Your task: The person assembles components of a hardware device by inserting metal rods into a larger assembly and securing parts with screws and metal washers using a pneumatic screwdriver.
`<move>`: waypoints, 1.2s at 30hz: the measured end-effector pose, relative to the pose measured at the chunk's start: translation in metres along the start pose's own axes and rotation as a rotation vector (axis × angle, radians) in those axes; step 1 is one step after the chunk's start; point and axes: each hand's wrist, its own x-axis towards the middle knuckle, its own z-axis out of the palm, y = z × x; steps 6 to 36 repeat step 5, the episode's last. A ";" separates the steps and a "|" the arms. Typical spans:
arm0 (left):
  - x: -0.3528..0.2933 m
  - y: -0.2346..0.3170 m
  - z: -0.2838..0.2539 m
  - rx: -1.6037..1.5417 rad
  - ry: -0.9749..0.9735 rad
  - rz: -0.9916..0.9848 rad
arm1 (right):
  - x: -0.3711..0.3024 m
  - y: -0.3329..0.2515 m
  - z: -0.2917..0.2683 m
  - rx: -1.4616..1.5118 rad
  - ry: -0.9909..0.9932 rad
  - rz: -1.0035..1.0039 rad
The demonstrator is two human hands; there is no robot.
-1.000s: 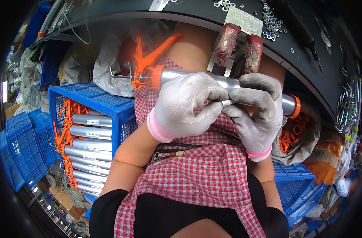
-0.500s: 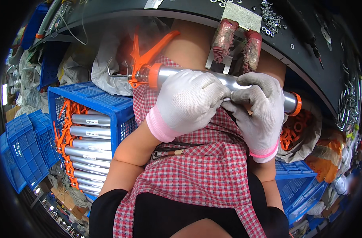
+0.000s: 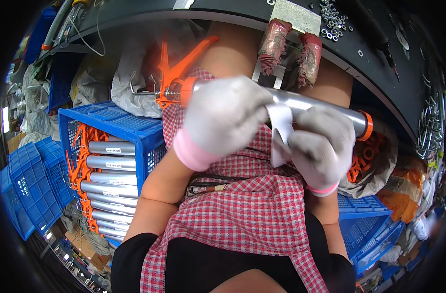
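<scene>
Left hand [image 3: 223,119]: gloved in grey with a pink cuff, laid over the middle of the silver tube [image 3: 311,105], fingers curled down around it – a closed grip on the barrel.
Right hand [image 3: 320,146]: gloved the same way, placed just beside the left hand under the tube's right half; its fingers are pinched together on a white label strip [image 3: 280,132].
White label strip: held hanging below the tube, between the two hands, its upper end at the tube's surface; whether it is stuck there cannot be told.
Silver tube: held level above the lap, over the red checked apron [image 3: 247,215], with an orange cap ring [image 3: 365,125] at its right end.
Orange trigger handle [image 3: 176,68]: seen at the tube's left end, pointing up and away – it is joined to an orange collar at the barrel.
Blue crate [image 3: 120,122]: stood to the left of the lap, filled with more silver tubes [image 3: 108,168] with orange fittings, stacked lying flat.
Black workbench [image 3: 379,63]: curved across the top, small nuts [image 3: 333,19] scattered near its upper right edge.
Wrapped prongs [image 3: 291,49]: two reddish taped pieces hung from the bench edge, just behind the tube.
</scene>
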 end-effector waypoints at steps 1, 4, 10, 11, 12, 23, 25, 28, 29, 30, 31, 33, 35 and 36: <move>0.001 -0.010 -0.007 0.045 0.036 -0.006 | -0.001 -0.001 -0.009 0.040 0.019 -0.035; 0.009 -0.049 -0.035 0.199 0.246 -0.141 | -0.017 0.012 -0.032 0.427 -0.121 -0.017; 0.011 -0.063 -0.041 0.216 0.314 -0.176 | -0.032 0.013 -0.033 0.576 -0.034 0.100; 0.011 -0.063 -0.041 0.216 0.314 -0.176 | -0.032 0.013 -0.033 0.576 -0.034 0.100; 0.011 -0.063 -0.041 0.216 0.314 -0.176 | -0.032 0.013 -0.033 0.576 -0.034 0.100; 0.011 -0.063 -0.041 0.216 0.314 -0.176 | -0.032 0.013 -0.033 0.576 -0.034 0.100; 0.011 -0.063 -0.041 0.216 0.314 -0.176 | -0.032 0.013 -0.033 0.576 -0.034 0.100; 0.011 -0.063 -0.041 0.216 0.314 -0.176 | -0.032 0.013 -0.033 0.576 -0.034 0.100; 0.011 -0.063 -0.041 0.216 0.314 -0.176 | -0.032 0.013 -0.033 0.576 -0.034 0.100; 0.011 -0.063 -0.041 0.216 0.314 -0.176 | -0.032 0.013 -0.033 0.576 -0.034 0.100; 0.011 -0.063 -0.041 0.216 0.314 -0.176 | -0.032 0.013 -0.033 0.576 -0.034 0.100; 0.011 -0.063 -0.041 0.216 0.314 -0.176 | -0.032 0.013 -0.033 0.576 -0.034 0.100; 0.011 -0.063 -0.041 0.216 0.314 -0.176 | -0.032 0.013 -0.033 0.576 -0.034 0.100; 0.011 -0.063 -0.041 0.216 0.314 -0.176 | -0.032 0.013 -0.033 0.576 -0.034 0.100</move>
